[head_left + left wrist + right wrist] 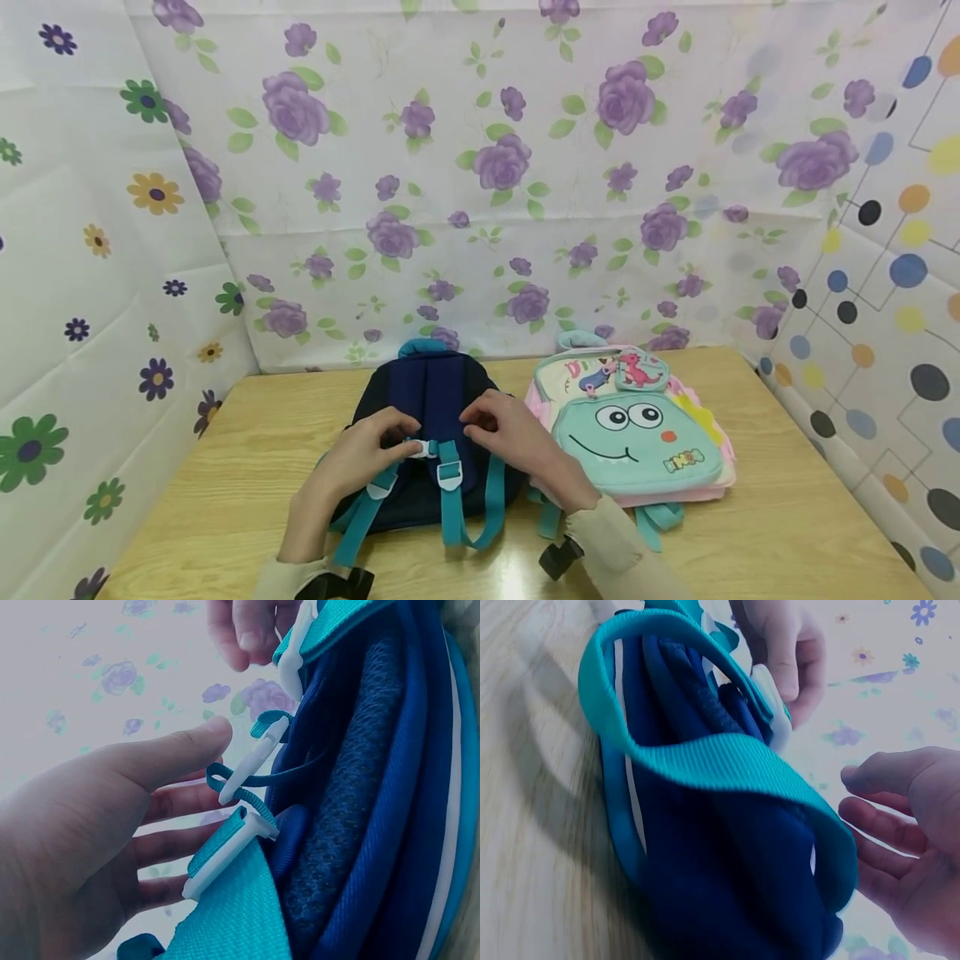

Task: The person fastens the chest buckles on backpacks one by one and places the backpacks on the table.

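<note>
A dark blue backpack (442, 387) with teal straps lies on the table, its strap side up. At its middle is a white plastic buckle (423, 449), also in the left wrist view as a white clip (255, 761) on a thin teal strap. My left hand (360, 450) is beside this buckle, thumb and fingers parted; whether the fingers touch it is hard to tell. White strap adjusters (449, 475) sit on the wider teal straps. Over the backpack's right side, my right hand (513, 433) hovers with loosely bent fingers, holding nothing.
To the right lies a second backpack (637, 442), mint and pink with a cartoon face, its teal straps hanging toward the front. Both rest on a wooden table (217, 492). Flower-patterned cloth (450, 167) stands behind, and patterned sheets line both sides.
</note>
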`<state>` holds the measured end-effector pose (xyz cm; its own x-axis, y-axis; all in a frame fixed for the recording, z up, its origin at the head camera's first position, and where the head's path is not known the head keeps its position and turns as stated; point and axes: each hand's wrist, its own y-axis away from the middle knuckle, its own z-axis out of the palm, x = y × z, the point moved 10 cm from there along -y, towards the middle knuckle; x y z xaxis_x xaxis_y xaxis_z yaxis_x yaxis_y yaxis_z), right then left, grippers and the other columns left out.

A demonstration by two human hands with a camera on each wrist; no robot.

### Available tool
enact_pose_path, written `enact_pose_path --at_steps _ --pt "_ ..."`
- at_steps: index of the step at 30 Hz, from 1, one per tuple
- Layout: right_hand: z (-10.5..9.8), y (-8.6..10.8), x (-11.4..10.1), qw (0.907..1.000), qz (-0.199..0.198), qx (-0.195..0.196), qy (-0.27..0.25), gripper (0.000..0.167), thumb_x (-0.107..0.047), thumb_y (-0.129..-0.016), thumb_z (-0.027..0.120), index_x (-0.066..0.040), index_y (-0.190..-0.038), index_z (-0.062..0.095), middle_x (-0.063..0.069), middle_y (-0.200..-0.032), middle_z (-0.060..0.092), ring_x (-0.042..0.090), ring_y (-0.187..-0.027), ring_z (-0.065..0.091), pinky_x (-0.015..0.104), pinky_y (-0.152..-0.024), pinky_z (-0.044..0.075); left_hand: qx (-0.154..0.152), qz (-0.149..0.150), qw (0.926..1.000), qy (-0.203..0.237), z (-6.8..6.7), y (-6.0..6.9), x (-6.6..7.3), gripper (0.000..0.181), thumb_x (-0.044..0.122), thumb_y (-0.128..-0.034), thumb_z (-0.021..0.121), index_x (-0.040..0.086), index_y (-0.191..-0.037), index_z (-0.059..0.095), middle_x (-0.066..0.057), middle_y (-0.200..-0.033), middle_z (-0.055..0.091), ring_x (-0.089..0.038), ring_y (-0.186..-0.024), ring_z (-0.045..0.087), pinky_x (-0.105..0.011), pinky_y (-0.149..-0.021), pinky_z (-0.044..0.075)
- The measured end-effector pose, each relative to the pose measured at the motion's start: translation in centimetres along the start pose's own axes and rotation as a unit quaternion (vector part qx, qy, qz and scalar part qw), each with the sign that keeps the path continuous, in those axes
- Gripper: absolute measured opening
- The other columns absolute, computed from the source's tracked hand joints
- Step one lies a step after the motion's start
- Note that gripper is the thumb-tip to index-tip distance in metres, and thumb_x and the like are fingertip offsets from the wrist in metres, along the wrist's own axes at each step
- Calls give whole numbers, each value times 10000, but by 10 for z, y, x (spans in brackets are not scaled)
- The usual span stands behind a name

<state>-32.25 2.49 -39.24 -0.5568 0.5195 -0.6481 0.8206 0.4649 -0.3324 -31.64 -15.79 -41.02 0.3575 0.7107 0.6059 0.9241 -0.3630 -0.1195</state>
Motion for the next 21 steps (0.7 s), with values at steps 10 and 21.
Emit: enact_pose_path --at_steps 10,21 --pt "-21 15 8 9994 36 184 280 137 -153 -927 702 -111 -1054 731 -47 -951 644 63 -823 609 223 -751 529 65 184 9998 -26 0 0 2 274 377 -922 695 224 -1149 683 107 -1028 657 -46 -883 616 -252 -761 519" --pt "-44 35 23 9982 358 278 404 134 -152 -930 693 -123 -1056 725 -60 -969 664 88 -876 625 327 -813 558 107 307 9995 -58 1 -1 2 258 363 -930 690 224 -1147 686 69 -1071 672 -70 -924 620 -270 -781 525"
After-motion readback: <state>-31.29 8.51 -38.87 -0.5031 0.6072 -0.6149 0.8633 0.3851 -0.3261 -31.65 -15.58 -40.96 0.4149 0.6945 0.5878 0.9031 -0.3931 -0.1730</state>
